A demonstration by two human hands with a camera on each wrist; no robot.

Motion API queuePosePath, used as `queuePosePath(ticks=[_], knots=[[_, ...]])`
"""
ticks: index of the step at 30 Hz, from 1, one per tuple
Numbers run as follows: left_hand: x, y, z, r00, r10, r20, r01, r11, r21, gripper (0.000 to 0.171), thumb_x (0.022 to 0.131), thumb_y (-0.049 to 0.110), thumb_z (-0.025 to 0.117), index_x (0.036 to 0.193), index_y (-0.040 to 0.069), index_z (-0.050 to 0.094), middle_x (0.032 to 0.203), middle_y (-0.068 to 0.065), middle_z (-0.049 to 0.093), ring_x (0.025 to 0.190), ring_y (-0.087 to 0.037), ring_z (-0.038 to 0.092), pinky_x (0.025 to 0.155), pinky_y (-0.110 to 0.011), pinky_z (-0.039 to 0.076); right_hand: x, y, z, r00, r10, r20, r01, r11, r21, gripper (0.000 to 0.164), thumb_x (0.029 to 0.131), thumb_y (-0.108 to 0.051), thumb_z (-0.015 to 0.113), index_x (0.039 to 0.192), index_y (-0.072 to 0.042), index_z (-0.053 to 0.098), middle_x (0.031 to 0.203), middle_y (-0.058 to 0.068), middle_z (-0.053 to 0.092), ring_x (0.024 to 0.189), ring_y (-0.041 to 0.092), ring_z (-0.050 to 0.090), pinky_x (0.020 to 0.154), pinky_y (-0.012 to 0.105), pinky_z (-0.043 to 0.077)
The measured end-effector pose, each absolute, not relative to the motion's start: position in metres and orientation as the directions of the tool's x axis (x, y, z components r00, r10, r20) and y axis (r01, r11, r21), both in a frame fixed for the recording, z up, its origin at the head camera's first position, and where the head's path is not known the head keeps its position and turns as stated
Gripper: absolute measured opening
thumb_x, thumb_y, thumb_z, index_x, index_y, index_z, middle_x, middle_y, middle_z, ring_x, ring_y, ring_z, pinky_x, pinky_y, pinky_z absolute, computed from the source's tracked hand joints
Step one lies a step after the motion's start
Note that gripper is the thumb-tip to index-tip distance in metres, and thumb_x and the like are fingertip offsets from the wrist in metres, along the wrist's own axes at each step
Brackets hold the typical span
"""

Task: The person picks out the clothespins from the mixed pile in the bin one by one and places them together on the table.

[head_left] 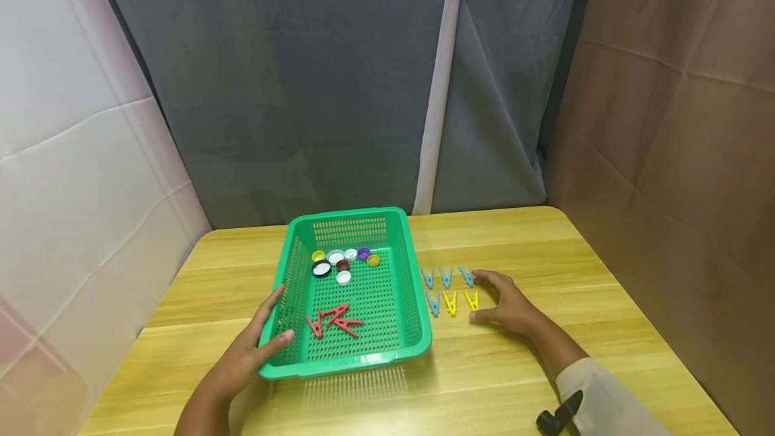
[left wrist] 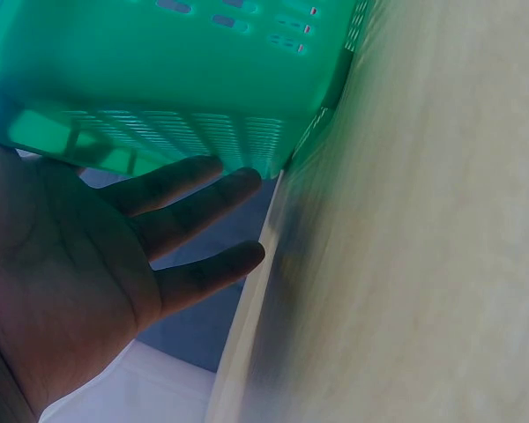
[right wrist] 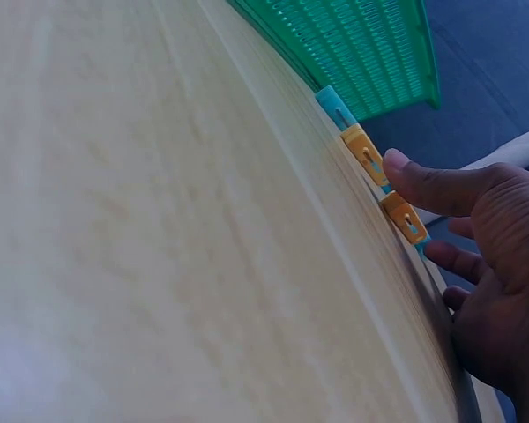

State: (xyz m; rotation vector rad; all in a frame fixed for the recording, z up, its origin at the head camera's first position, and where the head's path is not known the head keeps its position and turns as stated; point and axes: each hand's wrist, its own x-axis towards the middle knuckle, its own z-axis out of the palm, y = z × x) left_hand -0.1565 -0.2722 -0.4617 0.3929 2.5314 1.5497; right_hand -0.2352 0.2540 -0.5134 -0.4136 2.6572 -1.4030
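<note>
A green plastic basket (head_left: 420, 315) stands on the table, with red clothespins (head_left: 346, 326) near its front end and several bottle caps (head_left: 343, 278) toward its back. My left hand (head_left: 245, 352) holds the basket's left rim, thumb over the edge and fingers along the outer wall, as the left wrist view shows. To the right of the basket lie blue clothespins (head_left: 446, 278) and two yellow clothespins (head_left: 449, 303) in two rows. Around the right end of these rows my right hand (head_left: 511, 305) is spread, index finger beside a blue clothespin and thumb just below a yellow one.
The wooden table (head_left: 605, 342) extends around the basket on every side. A grey curtain (head_left: 333, 86) hangs behind it, with a pale cloth (head_left: 91, 120) at the left and a brown one (head_left: 672, 133) at the right.
</note>
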Motion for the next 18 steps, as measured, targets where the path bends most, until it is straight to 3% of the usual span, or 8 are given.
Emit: queuePosePath(ticks=[9,13,18], knots=[[-0.155,-0.272,-0.462,-0.955,0.296,0.016,0.149,0.432,0.89,0.086,0.111,0.019,0.057,0.178,0.023,0.003,0.18,-0.033,0.008,0.155,-0.062,0.031,0.11,-0.074,0.044,-0.236,0.252,-0.512,-0.96,-0.28,0.015,-0.17,0.538,-0.826,0.096,0.085,-0.023,0.096,0.164,-0.004,0.044,0.159,0.024,0.053,0.157,0.053,0.031,0.127,0.072,0.028],[-0.155,-0.272,-0.461,-0.956,0.295,0.012,0.144,0.432,0.89,0.086,0.112,0.019,0.057,0.178,0.023,0.002,0.179,-0.033,0.008,0.154,-0.062,0.034,0.109,-0.071,0.046,-0.236,0.251,-0.508,-0.965,-0.264,0.008,-0.149,0.522,-0.84,0.097,0.085,-0.02,0.096,0.165,-0.006,0.043,0.163,0.024,0.049,0.16,0.052,0.031,0.129,0.071,0.025],[-0.155,-0.273,-0.462,-0.958,0.288,0.0,0.132,0.437,0.89,0.086,0.111,0.021,0.057,0.178,0.024,0.003,0.179,-0.033,0.01,0.152,-0.06,0.038,0.108,-0.07,0.046,-0.234,0.246,-0.497,-0.972,-0.233,0.004,-0.13,0.528,-0.839,0.096,0.085,-0.022,0.096,0.165,-0.013,0.045,0.17,0.019,0.042,0.163,0.051,0.022,0.126,0.076,0.024]])
